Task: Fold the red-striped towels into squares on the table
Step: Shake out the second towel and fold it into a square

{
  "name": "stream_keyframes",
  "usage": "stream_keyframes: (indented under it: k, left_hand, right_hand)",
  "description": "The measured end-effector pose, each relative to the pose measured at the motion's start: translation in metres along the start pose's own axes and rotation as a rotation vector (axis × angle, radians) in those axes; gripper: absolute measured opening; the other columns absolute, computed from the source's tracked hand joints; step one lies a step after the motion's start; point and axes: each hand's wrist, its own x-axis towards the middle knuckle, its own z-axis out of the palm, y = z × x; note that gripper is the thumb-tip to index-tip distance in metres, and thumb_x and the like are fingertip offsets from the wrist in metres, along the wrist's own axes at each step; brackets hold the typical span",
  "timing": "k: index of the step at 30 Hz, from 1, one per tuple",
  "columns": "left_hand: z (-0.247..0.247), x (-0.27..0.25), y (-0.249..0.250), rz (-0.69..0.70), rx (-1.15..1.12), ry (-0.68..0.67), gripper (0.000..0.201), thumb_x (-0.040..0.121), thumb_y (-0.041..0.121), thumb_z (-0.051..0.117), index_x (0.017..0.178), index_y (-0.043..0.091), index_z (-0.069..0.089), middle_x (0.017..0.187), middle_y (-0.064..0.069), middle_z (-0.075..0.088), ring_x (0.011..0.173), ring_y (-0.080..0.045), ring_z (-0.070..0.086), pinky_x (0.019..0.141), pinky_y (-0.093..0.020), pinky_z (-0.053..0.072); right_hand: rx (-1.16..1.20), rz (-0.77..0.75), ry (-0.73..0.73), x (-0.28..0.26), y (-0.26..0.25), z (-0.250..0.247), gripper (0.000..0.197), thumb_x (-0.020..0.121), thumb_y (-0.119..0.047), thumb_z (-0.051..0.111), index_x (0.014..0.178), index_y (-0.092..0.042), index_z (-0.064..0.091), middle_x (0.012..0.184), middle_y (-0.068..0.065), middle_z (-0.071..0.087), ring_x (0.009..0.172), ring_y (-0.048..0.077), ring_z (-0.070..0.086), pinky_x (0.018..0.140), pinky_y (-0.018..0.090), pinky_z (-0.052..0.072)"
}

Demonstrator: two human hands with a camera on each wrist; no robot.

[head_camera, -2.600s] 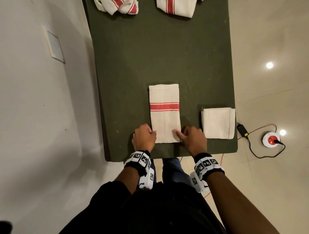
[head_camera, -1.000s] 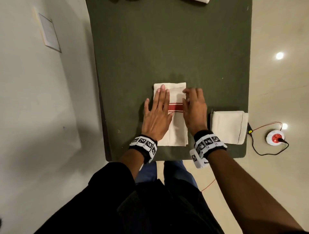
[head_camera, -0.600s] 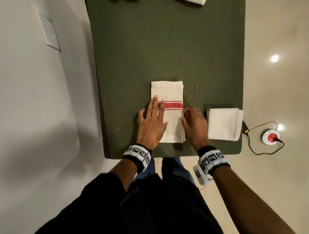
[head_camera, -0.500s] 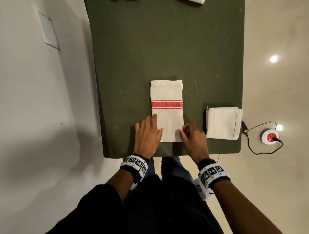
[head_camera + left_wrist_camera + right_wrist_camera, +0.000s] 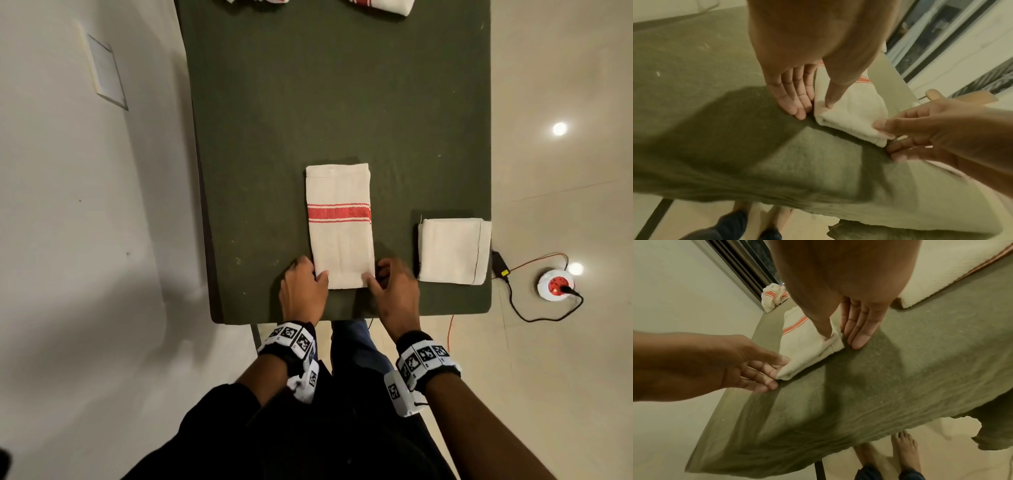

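A red-striped towel, folded into a long narrow strip, lies on the green table with its stripe across the middle. My left hand pinches its near left corner, thumb on top and fingers along the edge. My right hand pinches the near right corner the same way, thumb on the cloth. The towel still lies flat.
A folded plain square towel sits at the table's near right edge, close to my right hand. Unfolded striped towels lie at the far end, one crumpled. A power socket and cable are on the floor at the right.
Both hands slid back from the towel's middle, where they lay flat, to its near end. They now pinch the two near corners. The towel has not moved.
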Motion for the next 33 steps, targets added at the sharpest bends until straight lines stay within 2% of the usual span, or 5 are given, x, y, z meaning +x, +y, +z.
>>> stream_keyframes:
  k: [5, 10, 15, 24, 33]
  left_hand:
    - [0.007, -0.002, -0.006, -0.051, -0.244, -0.04, 0.022, 0.086, 0.024, 0.079, 0.079, 0.01, 0.063, 0.075, -0.003, 0.068, 0.07, -0.021, 0.064, 0.066, -0.029, 0.044]
    - [-0.003, -0.005, -0.013, -0.139, -0.648, -0.098, 0.027, 0.086, 0.007, 0.079, 0.107, 0.008, 0.062, 0.096, -0.012, 0.076, 0.082, -0.02, 0.076, 0.067, -0.032, 0.064]
    - [-0.009, -0.011, -0.012, -0.054, -0.76, -0.105, 0.043, 0.087, -0.003, 0.076, 0.116, 0.017, 0.05, 0.099, -0.011, 0.074, 0.087, -0.021, 0.077, 0.069, -0.034, 0.064]
    - [-0.019, -0.013, -0.009, 0.074, -0.794, -0.376, 0.054, 0.077, -0.013, 0.074, 0.117, 0.023, 0.07, 0.114, -0.003, 0.076, 0.107, -0.015, 0.071, 0.087, -0.031, 0.06]
    - [-0.049, 0.0, 0.033, 0.101, -1.058, -0.169, 0.035, 0.085, -0.01, 0.074, 0.116, 0.005, 0.071, 0.106, -0.01, 0.079, 0.096, -0.017, 0.074, 0.081, -0.023, 0.057]
  right_hand:
    - [-0.039, 0.014, -0.063, 0.0, -0.005, 0.006, 0.03, 0.095, -0.041, 0.07, 0.085, -0.015, 0.057, 0.082, 0.004, 0.064, 0.073, 0.025, 0.058, 0.064, 0.032, 0.039]
    - [0.195, 0.063, -0.156, 0.0, -0.019, -0.014, 0.028, 0.09, -0.026, 0.078, 0.104, -0.017, 0.056, 0.099, -0.001, 0.069, 0.088, 0.017, 0.067, 0.072, 0.025, 0.05]
    - [-0.188, -0.432, 0.097, 0.015, -0.047, -0.027, 0.038, 0.094, -0.016, 0.066, 0.13, -0.016, 0.052, 0.121, 0.004, 0.056, 0.105, 0.02, 0.053, 0.091, 0.035, 0.046]
    - [-0.026, -0.51, -0.39, 0.075, -0.08, -0.018, 0.051, 0.083, 0.016, 0.046, 0.124, -0.007, 0.064, 0.117, 0.009, 0.067, 0.1, 0.018, 0.062, 0.091, 0.043, 0.054]
    - [-0.34, -0.847, -0.392, 0.057, -0.029, -0.052, 0.08, 0.088, -0.01, 0.065, 0.161, -0.026, 0.035, 0.17, -0.006, 0.03, 0.159, 0.018, 0.022, 0.126, 0.046, 0.026]
